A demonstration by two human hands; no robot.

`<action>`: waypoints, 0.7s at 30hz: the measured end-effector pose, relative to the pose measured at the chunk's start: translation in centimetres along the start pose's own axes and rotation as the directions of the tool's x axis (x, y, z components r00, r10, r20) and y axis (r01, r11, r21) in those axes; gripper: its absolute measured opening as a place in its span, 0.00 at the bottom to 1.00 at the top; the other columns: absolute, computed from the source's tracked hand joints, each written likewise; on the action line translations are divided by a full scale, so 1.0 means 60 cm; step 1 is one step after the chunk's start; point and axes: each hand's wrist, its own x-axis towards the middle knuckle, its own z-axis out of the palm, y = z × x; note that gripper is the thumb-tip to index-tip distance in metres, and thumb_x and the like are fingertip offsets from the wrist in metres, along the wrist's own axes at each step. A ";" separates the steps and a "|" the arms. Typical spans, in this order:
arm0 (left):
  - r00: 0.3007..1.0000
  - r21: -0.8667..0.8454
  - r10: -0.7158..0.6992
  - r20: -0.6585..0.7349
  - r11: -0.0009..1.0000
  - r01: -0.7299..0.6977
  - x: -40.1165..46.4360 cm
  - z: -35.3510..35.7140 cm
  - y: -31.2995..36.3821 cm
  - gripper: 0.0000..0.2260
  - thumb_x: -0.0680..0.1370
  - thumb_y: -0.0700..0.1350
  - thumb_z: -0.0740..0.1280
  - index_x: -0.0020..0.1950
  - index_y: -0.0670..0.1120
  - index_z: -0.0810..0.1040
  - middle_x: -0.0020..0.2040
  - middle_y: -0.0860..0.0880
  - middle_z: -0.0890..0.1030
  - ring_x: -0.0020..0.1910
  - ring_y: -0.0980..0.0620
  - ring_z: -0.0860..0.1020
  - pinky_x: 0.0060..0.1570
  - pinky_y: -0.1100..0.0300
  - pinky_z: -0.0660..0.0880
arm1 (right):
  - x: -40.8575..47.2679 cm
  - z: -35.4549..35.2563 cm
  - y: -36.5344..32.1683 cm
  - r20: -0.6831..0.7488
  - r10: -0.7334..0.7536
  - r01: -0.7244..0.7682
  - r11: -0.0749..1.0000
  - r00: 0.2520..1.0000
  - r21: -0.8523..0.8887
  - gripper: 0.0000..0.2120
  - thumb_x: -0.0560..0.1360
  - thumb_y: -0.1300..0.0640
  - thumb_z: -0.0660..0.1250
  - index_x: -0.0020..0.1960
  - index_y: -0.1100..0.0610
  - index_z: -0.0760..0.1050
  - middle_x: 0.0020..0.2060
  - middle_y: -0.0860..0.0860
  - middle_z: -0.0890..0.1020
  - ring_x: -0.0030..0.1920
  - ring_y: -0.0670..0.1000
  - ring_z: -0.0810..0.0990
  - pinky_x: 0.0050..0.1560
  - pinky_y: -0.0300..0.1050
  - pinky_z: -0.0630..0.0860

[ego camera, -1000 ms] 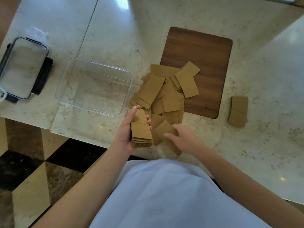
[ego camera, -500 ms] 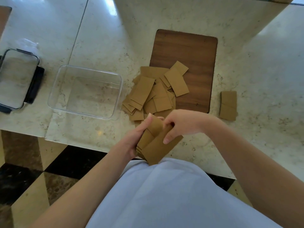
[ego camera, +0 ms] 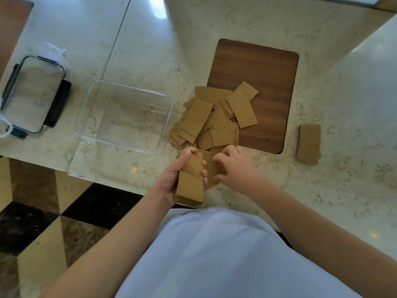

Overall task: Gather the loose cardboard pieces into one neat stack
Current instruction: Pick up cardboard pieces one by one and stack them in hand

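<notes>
This looks like a home dining or kitchen area. A polished cream marble table (ego camera: 247,22) with brown veining stands over a glossy floor (ego camera: 43,211) tiled in a black, brown and beige geometric pattern. On the tabletop lie a dark wooden board (ego camera: 264,69), a clear plastic food container (ego camera: 124,116) and its clip-lock lid (ego camera: 32,93), ordinary household storage ware.

Left hand (ego camera: 171,181) gripping cardboard stack (ego camera: 190,181), right hand (ego camera: 235,166) curled over loose cardboard pile (ego camera: 214,121), marble counter (ego camera: 343,190)
</notes>
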 end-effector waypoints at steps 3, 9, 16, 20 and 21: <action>0.999 0.000 0.025 -0.044 1.000 -0.025 0.005 -0.002 -0.002 0.20 0.70 0.57 0.82 0.55 0.49 0.82 0.50 0.42 0.83 0.43 0.45 0.82 0.46 0.47 0.81 | -0.006 0.022 -0.007 -0.043 -0.028 0.021 0.989 0.999 -0.144 0.27 0.70 0.44 0.77 0.63 0.50 0.71 0.59 0.51 0.70 0.59 0.56 0.69 0.59 0.51 0.70; 0.989 -0.018 0.030 -0.142 0.999 -0.033 0.011 0.000 0.006 0.22 0.66 0.56 0.83 0.54 0.48 0.83 0.50 0.40 0.82 0.42 0.45 0.82 0.43 0.48 0.82 | -0.013 0.008 -0.008 0.172 0.124 -0.160 0.963 0.977 0.217 0.11 0.76 0.50 0.71 0.47 0.49 0.68 0.40 0.46 0.76 0.43 0.52 0.78 0.37 0.44 0.69; 0.967 0.035 0.094 -0.238 0.995 -0.088 0.020 0.007 0.003 0.20 0.70 0.56 0.80 0.56 0.48 0.81 0.47 0.41 0.84 0.41 0.44 0.83 0.44 0.48 0.83 | -0.046 -0.044 0.004 0.280 0.438 -0.432 0.300 0.855 0.851 0.12 0.85 0.48 0.58 0.51 0.53 0.77 0.43 0.53 0.76 0.39 0.50 0.74 0.41 0.47 0.71; 0.957 0.106 0.118 -0.264 0.990 -0.093 0.026 0.009 -0.004 0.18 0.73 0.58 0.76 0.56 0.49 0.83 0.49 0.42 0.86 0.42 0.44 0.85 0.44 0.48 0.84 | -0.052 -0.063 -0.041 0.351 0.394 -0.468 0.255 0.849 0.846 0.12 0.85 0.47 0.56 0.46 0.48 0.73 0.41 0.50 0.75 0.38 0.49 0.75 0.39 0.43 0.72; 0.957 0.143 0.122 -0.264 0.986 -0.086 0.027 0.011 -0.006 0.16 0.72 0.59 0.75 0.53 0.50 0.86 0.49 0.43 0.87 0.42 0.44 0.86 0.41 0.47 0.85 | -0.051 -0.064 -0.055 0.352 0.367 -0.468 0.301 0.861 0.831 0.13 0.85 0.47 0.55 0.46 0.49 0.72 0.40 0.50 0.75 0.38 0.49 0.75 0.38 0.42 0.72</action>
